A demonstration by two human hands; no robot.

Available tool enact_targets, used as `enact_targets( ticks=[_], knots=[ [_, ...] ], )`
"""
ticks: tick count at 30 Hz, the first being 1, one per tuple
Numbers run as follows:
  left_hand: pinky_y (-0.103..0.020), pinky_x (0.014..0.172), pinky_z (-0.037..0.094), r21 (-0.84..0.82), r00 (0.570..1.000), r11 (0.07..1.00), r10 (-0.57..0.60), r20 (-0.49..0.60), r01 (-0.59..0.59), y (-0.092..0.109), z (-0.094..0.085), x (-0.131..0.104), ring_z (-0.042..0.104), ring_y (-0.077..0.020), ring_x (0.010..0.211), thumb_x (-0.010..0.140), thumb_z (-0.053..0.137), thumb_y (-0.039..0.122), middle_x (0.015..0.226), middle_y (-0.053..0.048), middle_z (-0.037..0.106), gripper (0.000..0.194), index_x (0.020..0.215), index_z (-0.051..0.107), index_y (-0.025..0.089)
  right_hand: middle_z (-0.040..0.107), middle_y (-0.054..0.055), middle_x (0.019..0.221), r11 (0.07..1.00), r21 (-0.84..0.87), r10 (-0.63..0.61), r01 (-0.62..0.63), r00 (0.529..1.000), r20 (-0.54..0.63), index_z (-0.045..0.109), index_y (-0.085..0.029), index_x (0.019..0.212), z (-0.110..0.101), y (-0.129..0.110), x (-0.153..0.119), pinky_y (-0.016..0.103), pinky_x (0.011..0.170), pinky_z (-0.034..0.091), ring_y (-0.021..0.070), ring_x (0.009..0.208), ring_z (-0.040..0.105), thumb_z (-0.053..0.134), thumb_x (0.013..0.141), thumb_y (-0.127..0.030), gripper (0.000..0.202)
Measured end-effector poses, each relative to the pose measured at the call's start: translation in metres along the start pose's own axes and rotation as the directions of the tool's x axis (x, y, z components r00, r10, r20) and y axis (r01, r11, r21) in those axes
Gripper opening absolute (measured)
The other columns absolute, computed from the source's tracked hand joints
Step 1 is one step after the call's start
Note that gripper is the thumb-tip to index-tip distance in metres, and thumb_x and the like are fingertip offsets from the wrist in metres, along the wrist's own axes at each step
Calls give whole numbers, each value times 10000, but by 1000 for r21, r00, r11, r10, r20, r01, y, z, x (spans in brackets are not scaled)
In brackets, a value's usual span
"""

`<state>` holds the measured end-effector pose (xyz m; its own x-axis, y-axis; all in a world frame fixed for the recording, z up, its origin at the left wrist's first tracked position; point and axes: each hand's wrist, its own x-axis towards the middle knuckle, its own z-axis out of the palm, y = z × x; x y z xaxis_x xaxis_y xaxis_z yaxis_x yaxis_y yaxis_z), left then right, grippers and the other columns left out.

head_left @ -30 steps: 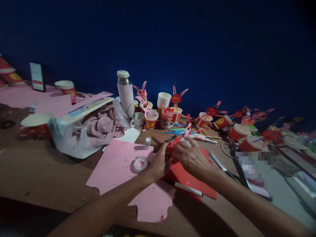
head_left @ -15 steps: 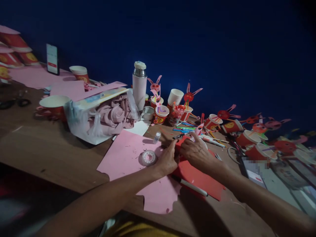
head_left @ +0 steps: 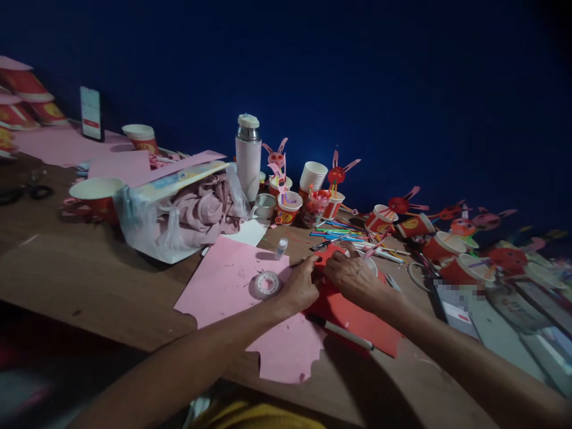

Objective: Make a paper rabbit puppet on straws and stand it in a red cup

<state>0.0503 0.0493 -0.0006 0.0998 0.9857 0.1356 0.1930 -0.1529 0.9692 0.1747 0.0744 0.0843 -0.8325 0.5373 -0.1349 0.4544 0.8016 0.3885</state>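
Note:
My left hand point(head_left: 302, 285) is closed, its thumb and bent forefinger pressed together beside something red; what they pinch is hidden. My right hand point(head_left: 351, 273) curls over the near side of a white-rimmed paper cup point(head_left: 370, 264), fingers bent and pointing left toward my left hand. A pink ear-like paper strip point(head_left: 378, 244) leans over the cup's rim. Below both hands lies a red paper sheet point(head_left: 361, 319) with a marker point(head_left: 346, 335) along its near edge. A tape roll point(head_left: 267, 285) and a small clear tube point(head_left: 281, 249) sit on pink paper point(head_left: 223, 280) to the left.
Colored pens point(head_left: 342, 232) lie behind my hands. Rabbit-faced paper cups point(head_left: 289, 207) line the back and right. A thermos point(head_left: 248, 158), a plastic bag point(head_left: 154, 232) with cloth and a large cup point(head_left: 96, 196) stand left. One phone point(head_left: 458, 307) lies right; another phone point(head_left: 92, 114) stands far left.
My right hand's forefinger has bent down from a more stretched pose. The pink ear strip at the cup has tipped over to the right. The view has shifted slightly.

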Motion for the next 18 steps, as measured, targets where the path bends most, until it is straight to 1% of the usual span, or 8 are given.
enact_targets(
  ticks=[2,3,5,6,8,11,15,18],
  knots=[
    [-248,663,446,42,1000,999,-15,5,14,1,0,2,562,-152,730,648,527,24,805,-49,618,288,913,565,128,647,74,760,1000,-2,13,-13,1000,10,629,-143,779,1,1,0,425,921,286,213,810,571,473,810,-69,176],
    [-243,633,440,71,1000,997,-25,2,24,2,-1,3,551,-145,680,646,523,28,731,-34,605,199,810,578,125,647,73,754,1000,-2,16,-16,1000,14,631,-144,776,1,1,-1,421,928,281,210,808,572,472,810,-66,180],
    [-247,595,425,120,999,992,-38,-7,39,4,-1,4,520,-136,614,648,526,51,642,-18,569,82,656,560,125,646,68,748,1000,1,17,-17,1000,20,633,-149,776,1,2,-1,419,942,269,209,819,571,471,813,-65,186],
    [-251,586,419,141,999,989,-40,-13,42,4,-1,5,506,-136,602,650,532,68,630,-18,559,72,611,546,127,646,67,748,1000,2,17,-17,1000,21,633,-152,779,1,2,-1,423,948,263,211,830,569,471,816,-69,186],
    [-250,572,410,173,999,984,-32,-15,35,4,-1,5,496,-137,599,655,548,101,635,-22,559,86,574,535,130,645,70,744,1000,4,17,-17,1000,20,631,-149,781,0,2,-1,434,956,254,215,841,569,467,821,-74,185],
    [-240,556,401,195,1000,981,-9,9,7,1,0,7,503,-138,594,671,542,126,630,-26,573,92,580,551,131,643,72,754,1000,3,14,-14,1000,15,626,-144,803,-1,1,-1,431,956,265,211,843,573,459,823,-70,184],
    [-255,602,406,213,999,976,28,21,-31,-4,1,7,523,-155,622,691,513,134,612,-38,591,129,572,564,133,643,72,764,1000,7,11,-11,1000,25,619,-138,826,0,0,-1,403,924,321,205,839,576,467,803,-50,177],
    [-255,595,397,214,999,976,34,7,-34,-7,2,7,527,-158,618,692,501,139,617,-39,599,120,599,576,131,646,73,772,1000,22,14,-15,999,35,615,-138,821,0,0,-2,377,883,367,201,847,575,458,799,-38,187]
  ],
)
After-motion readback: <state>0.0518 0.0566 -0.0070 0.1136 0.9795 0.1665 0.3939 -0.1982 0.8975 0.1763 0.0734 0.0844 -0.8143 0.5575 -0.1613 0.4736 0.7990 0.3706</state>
